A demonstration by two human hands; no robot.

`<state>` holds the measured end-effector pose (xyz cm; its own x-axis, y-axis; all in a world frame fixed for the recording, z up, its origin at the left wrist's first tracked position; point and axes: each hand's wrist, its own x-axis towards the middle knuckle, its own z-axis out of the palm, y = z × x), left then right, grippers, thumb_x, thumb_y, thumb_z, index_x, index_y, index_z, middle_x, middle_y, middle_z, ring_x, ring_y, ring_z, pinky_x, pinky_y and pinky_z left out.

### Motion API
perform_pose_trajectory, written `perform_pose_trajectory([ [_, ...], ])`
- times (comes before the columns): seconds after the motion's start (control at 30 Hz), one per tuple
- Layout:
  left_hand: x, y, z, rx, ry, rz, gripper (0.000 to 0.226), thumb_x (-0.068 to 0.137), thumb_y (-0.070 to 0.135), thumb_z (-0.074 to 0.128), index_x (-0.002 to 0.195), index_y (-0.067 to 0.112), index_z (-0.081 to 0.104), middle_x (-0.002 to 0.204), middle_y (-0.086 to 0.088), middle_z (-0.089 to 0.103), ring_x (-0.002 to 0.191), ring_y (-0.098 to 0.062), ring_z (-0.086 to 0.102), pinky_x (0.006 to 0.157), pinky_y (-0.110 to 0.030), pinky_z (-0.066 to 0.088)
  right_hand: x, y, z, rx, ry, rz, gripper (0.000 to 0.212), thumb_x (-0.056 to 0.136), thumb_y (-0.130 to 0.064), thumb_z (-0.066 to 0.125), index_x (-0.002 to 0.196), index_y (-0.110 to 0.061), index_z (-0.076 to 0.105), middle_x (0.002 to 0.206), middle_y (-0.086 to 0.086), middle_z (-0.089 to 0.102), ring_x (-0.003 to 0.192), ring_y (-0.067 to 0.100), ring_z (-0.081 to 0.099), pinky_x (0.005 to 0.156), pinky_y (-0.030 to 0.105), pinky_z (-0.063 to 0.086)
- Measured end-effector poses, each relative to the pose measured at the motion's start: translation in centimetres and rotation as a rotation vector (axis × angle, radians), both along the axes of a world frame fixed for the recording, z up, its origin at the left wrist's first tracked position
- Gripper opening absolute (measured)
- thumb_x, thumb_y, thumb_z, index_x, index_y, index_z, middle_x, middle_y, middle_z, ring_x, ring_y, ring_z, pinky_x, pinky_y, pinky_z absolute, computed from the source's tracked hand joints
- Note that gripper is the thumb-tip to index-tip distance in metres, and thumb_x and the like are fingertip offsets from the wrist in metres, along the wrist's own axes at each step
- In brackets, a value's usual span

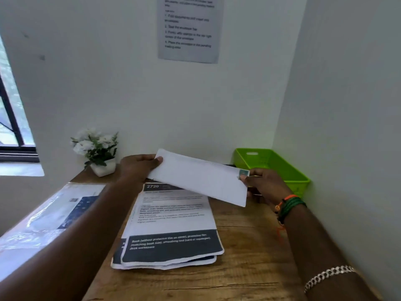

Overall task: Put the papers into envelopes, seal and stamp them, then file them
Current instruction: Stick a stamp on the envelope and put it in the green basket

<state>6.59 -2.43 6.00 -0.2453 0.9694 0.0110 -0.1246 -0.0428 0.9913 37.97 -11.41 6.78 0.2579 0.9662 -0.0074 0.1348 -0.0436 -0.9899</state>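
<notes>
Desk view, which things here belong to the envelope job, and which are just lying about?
Job: envelope held by left hand and right hand; stamp; stack of papers; green tray.
Lying about: potted flowers; plastic sleeve.

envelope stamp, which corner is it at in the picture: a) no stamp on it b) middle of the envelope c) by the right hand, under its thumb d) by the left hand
c: the stamp sits at the envelope's end held by the right hand, with its thumb at the stamp's edge, while the left hand grips the opposite, bare end.
</notes>
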Motion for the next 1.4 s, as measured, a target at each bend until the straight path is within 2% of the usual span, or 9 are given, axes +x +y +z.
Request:
perform_pose_trajectory([
  [0.17, 8.1, 0.6, 3.0, 0.009, -0.179, -0.215, 0.005, 0.088, 0.005, 0.077, 0.091, 0.005, 0.074, 0.106, -0.02, 0.075, 0.094, -0.029, 0.074, 0.088, -0.046, 0.061, 6.1, -3.5, 1.4, 0.146, 0.087, -0.267, 0.01, 0.087, -0.006, 0.073, 0.096, -0.01, 0.068, 0.089, 0.015, 0.071, 0.074, 0.025, 0.066, 0.065, 0.034, 0.057],
  [0.27, 12.9, 0.5, 3.6, -0.016, -0.237, -0.308, 0.014, 0.097, 0.012, 0.069, 0.103, 0.0, 0.066, 0.101, -0.021, 0.073, 0.094, -0.027, 0.074, 0.088, -0.04, 0.062, 8.7, -4.5, 1.0, 0.232, 0.21, -0.455, 0.01, 0.085, -0.001, 0.071, 0.081, -0.01, 0.069, 0.096, 0.024, 0.07, 0.079, 0.03, 0.065, 0.078, 0.049, 0.058],
  [0.47, 21.3, 0.4, 0.3, 0.014, 0.115, -0.327, 0.007, 0.092, 0.014, 0.074, 0.092, 0.007, 0.071, 0.093, -0.021, 0.072, 0.078, -0.025, 0.069, 0.076, -0.042, 0.063, 9.6, -3.2, -0.6, 0.247, 0.495, -0.582, 0.014, 0.091, 0.004, 0.061, 0.082, -0.007, 0.06, 0.084, 0.015, 0.065, 0.067, 0.024, 0.065, 0.044, 0.028, 0.055],
  [0.67, 24.8, -0.4, -2.4, 0.128, 0.407, -0.317, 0.042, 0.072, 0.031, 0.09, 0.106, 0.012, 0.075, 0.096, -0.012, 0.075, 0.091, -0.028, 0.074, 0.086, -0.044, 0.061, 9.1, 0.1, -1.6, 0.236, 0.61, -0.618, 0.017, 0.093, 0.001, 0.062, 0.078, -0.004, 0.057, 0.085, 0.021, 0.064, 0.064, 0.027, 0.065, 0.043, 0.028, 0.057],
  [0.83, 25.3, -1.4, -2.7, 0.174, 0.441, -0.301, 0.027, 0.078, 0.018, 0.087, 0.101, 0.013, 0.075, 0.09, -0.008, 0.075, 0.084, -0.017, 0.07, 0.081, -0.027, 0.056, 8.7, 2.2, -2.9, 0.21, 0.443, -0.675, 0.028, 0.087, -0.006, 0.075, 0.067, -0.002, 0.055, 0.066, 0.017, 0.063, 0.049, 0.027, 0.063, 0.054, 0.041, 0.061],
  [0.97, 24.8, -1.7, -3.2, 0.229, 0.469, -0.312, 0.023, 0.08, 0.016, 0.086, 0.1, 0.015, 0.074, 0.083, -0.008, 0.075, 0.081, -0.016, 0.072, 0.078, -0.024, 0.058, 8.4, 2.7, -3.7, 0.172, 0.262, -0.727, 0.038, 0.079, -0.027, 0.084, 0.085, -0.001, 0.057, 0.067, 0.013, 0.061, 0.035, 0.017, 0.058, 0.038, 0.024, 0.045],
  [1.13, 21.9, -1.7, -3.3, 0.305, 0.558, -0.316, 0.026, 0.082, 0.015, 0.084, 0.106, 0.011, 0.075, 0.082, -0.002, 0.075, 0.072, 0.0, 0.065, 0.06, -0.002, 0.045, 6.4, 0.6, -2.8, 0.331, -0.102, -0.924, 0.027, 0.085, -0.025, 0.074, 0.08, -0.015, 0.049, 0.072, 0.002, 0.053, 0.069, 0.024, 0.051, 0.068, 0.03, 0.035],
  [1.27, 16.1, -1.3, -3.4, 0.336, 0.704, -0.29, 0.02, 0.086, 0.016, 0.08, 0.106, 0.014, 0.076, 0.088, 0.002, 0.073, 0.075, 0.003, 0.063, 0.063, -0.002, 0.043, 2.7, 0.5, -1.9, 0.685, -0.203, -0.55, 0.034, 0.082, -0.006, 0.073, 0.066, -0.014, 0.045, 0.055, -0.004, 0.039, 0.049, 0.005, 0.036, 0.052, 0.025, 0.033],
  [1.4, 8.0, 0.6, -3.6, 0.3, 0.912, -0.155, 0.018, 0.085, 0.023, 0.078, 0.102, 0.018, 0.077, 0.1, 0.007, 0.074, 0.091, -0.009, 0.067, 0.083, -0.026, 0.049, -2.0, 2.4, -2.3, 0.608, -0.41, -0.161, 0.022, 0.08, -0.016, 0.076, 0.07, -0.017, 0.057, 0.059, -0.007, 0.055, 0.054, 0.004, 0.049, 0.055, 0.019, 0.042],
])
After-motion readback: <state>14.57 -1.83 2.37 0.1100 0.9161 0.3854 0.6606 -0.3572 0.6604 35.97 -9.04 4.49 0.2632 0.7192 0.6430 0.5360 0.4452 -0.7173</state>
